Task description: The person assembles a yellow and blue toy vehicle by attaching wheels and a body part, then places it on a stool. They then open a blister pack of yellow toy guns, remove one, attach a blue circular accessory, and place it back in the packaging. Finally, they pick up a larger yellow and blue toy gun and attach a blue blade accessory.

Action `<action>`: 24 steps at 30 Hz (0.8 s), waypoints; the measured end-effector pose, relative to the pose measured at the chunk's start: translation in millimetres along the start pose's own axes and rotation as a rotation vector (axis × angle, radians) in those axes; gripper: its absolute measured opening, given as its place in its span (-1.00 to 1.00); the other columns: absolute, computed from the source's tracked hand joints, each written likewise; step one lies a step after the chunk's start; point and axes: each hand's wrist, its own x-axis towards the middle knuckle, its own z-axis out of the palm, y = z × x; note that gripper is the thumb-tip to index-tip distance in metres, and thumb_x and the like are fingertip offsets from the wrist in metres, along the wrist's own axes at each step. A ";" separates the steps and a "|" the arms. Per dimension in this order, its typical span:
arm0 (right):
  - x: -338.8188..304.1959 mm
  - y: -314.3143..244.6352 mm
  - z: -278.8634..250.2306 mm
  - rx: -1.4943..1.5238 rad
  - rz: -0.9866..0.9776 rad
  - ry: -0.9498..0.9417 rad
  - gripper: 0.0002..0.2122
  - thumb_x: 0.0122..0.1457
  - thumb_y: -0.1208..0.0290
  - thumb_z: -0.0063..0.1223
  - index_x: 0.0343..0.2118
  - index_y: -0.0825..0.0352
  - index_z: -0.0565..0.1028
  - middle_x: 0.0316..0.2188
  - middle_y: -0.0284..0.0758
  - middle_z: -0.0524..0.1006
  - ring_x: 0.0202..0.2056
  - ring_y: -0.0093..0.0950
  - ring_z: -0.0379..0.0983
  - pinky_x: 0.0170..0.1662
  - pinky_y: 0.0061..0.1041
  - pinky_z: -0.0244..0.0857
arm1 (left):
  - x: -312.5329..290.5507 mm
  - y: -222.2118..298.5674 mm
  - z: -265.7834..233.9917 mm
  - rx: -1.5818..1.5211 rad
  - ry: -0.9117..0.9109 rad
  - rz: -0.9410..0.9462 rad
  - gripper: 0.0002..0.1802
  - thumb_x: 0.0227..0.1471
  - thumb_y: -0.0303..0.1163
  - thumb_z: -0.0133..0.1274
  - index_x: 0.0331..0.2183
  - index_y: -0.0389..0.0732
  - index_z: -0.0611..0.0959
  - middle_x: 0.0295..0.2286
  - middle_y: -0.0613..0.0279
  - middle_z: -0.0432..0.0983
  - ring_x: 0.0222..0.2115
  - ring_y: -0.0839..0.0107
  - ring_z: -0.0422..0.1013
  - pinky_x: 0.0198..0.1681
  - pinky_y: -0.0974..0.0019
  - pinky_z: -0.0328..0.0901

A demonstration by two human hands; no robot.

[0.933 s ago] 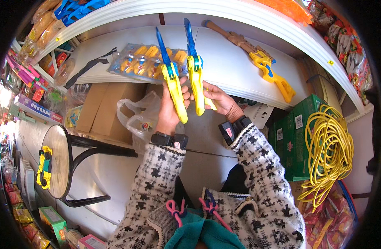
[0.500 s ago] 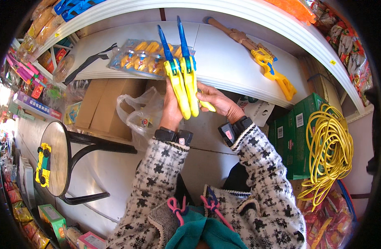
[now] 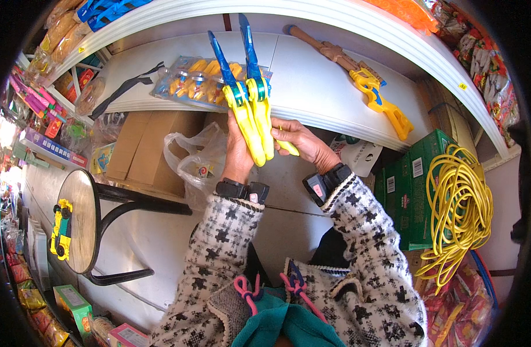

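Two plastic toy knives with yellow handles and blue blades (image 3: 251,95) stand side by side, blades pointing away from me and tilted slightly left. My left hand (image 3: 239,151) is closed round them from behind, its fingers mostly hidden by the handles. My right hand (image 3: 305,143) pinches a short yellow tapered piece (image 3: 287,147) close beside the right-hand handle. Whether that piece belongs to another knife cannot be seen. Just beyond the blades, a clear pack of yellow-orange toys (image 3: 190,82) lies on the white shelf (image 3: 312,87).
A yellow-and-brown toy gun (image 3: 376,101) and a black strap (image 3: 124,89) lie on the shelf. Below are a cardboard box (image 3: 141,147) and plastic bag (image 3: 199,156). A round stool (image 3: 83,231) bears a toy car (image 3: 61,230). Coiled yellow cable (image 3: 459,208) hangs over a green box (image 3: 401,196).
The blades have tipped left and a little farther away from me, and the handles have shifted slightly left. My right hand keeps its pinch in nearly the same spot.
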 end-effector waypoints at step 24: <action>1.7 -4.9 -3.4 0.049 0.017 0.109 -0.63 0.24 0.25 0.01 -0.04 0.47 0.47 -0.57 -0.46 0.42 -0.59 -0.70 0.28 -0.57 -0.71 0.15 | 0.7 9.3 1.0 -0.051 -0.069 -0.011 -0.31 0.18 0.06 -0.10 0.17 -0.20 0.26 0.08 0.07 0.32 0.09 0.20 0.28 0.15 0.09 0.20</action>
